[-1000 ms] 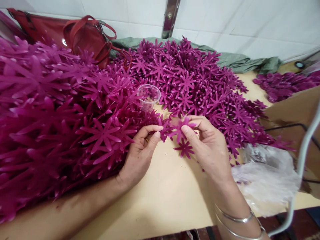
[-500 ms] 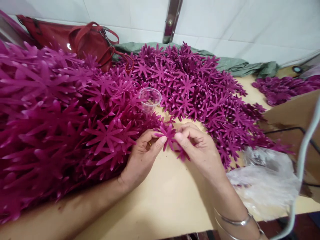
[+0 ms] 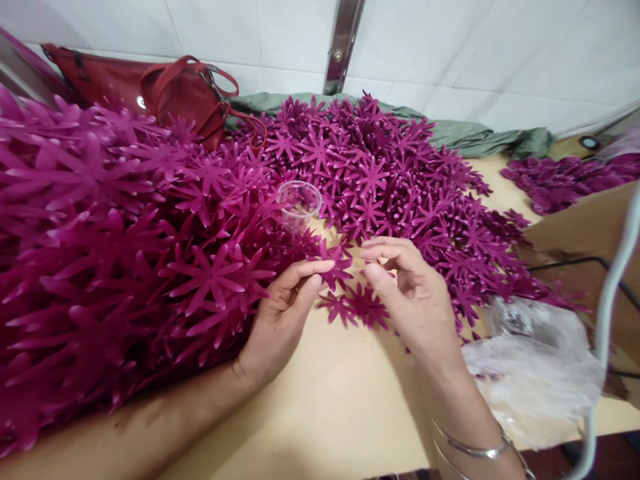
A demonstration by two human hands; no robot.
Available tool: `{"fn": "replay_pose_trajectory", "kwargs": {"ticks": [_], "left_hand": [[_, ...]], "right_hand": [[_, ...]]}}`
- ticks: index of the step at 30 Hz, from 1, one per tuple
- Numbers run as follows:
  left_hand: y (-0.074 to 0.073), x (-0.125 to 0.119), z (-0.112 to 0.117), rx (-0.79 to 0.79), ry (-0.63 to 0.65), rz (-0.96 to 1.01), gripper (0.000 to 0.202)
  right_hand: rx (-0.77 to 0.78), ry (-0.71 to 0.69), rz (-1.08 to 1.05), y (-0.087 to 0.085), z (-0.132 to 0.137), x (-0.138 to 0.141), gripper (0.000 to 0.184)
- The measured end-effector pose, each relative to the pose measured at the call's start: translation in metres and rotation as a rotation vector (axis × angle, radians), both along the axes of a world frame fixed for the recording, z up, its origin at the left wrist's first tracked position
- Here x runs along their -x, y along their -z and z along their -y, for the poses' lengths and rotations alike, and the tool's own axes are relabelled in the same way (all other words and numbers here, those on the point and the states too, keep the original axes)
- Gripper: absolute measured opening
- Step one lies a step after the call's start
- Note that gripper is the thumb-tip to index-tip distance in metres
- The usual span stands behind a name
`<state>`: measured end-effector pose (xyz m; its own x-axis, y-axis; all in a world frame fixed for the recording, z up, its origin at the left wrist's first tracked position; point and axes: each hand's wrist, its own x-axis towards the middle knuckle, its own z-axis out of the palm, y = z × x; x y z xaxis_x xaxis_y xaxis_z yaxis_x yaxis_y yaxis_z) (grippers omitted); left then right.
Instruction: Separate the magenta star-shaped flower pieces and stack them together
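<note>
My left hand [image 3: 283, 317] rests on the table with thumb and forefinger pinched on a magenta plastic flower [image 3: 339, 265] at their tips. My right hand [image 3: 417, 303] hovers just to the right, its fingers curled and slightly apart, with nothing seen between them. Two more magenta flowers [image 3: 357, 305] lie flat on the tan table [image 3: 330, 400] between and just below both hands. A small clear plastic cup [image 3: 299, 203] stands just beyond my fingers, at the edge of the piles.
A big heap of magenta flowers [image 3: 110, 247] fills the left, and another heap [image 3: 390, 173] spreads behind the hands. A red handbag [image 3: 175, 93] and green cloth [image 3: 475, 137] lie by the white wall. A clear plastic bag [image 3: 535, 360], a cardboard box [image 3: 585, 227] and a white cable [image 3: 610, 293] are at the right.
Both hands were pinching one flower together; the right hand has now let go and drawn back a little. A second flower now lies on the table below the hands.
</note>
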<state>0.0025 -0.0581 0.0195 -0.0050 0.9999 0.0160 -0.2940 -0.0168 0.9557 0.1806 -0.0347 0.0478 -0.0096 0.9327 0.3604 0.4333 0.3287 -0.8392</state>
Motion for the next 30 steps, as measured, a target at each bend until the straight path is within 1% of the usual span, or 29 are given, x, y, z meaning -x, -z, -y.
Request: {"fn": "replay_pose_trajectory", "kwargs": {"ticks": [2,3,7,10,11,12,16,19,21,23,27,30], "left_hand": [[0.0,-0.002,-0.002,0.007,-0.002,0.027,0.013],[0.0,-0.003,-0.003,0.016,0.001,0.064,0.015],[0.0,-0.004,-0.007,0.088,0.019,0.21,0.031],[-0.001,-0.003,-0.007,0.131,0.031,0.224,0.037],[-0.001,-0.003,-0.007,0.141,0.035,0.224,0.038],[-0.001,-0.002,-0.007,0.149,0.036,0.225,0.039],[-0.001,-0.002,-0.006,0.152,0.042,0.227,0.038],[-0.002,-0.003,-0.005,0.153,0.081,0.225,0.039],[-0.002,-0.004,-0.004,0.153,0.099,0.217,0.04],[-0.002,-0.004,-0.004,0.158,0.095,0.2,0.036],[0.002,-0.003,-0.005,0.14,0.043,0.16,0.029],[0.004,-0.003,-0.005,0.118,0.013,0.141,0.029]], "right_hand": [[0.017,-0.053,0.017,0.002,0.0,0.002,0.024],[0.016,-0.074,0.03,0.003,0.0,0.003,0.027],[-0.029,-0.136,0.098,0.002,0.0,0.005,0.037],[-0.072,-0.146,0.108,0.0,0.002,0.005,0.044],[-0.081,-0.149,0.107,-0.001,0.002,0.005,0.044],[-0.081,-0.155,0.107,-0.002,0.003,0.005,0.04],[-0.032,-0.178,0.097,-0.003,0.004,0.004,0.013],[-0.001,-0.162,0.055,-0.003,0.004,0.003,0.006],[0.038,-0.155,-0.011,-0.002,0.003,0.003,0.003],[0.094,-0.142,-0.129,0.001,0.001,0.001,0.004],[0.222,-0.072,-0.48,0.01,-0.004,-0.002,0.011],[0.363,-0.049,-0.706,0.015,-0.01,-0.004,0.012]]}}
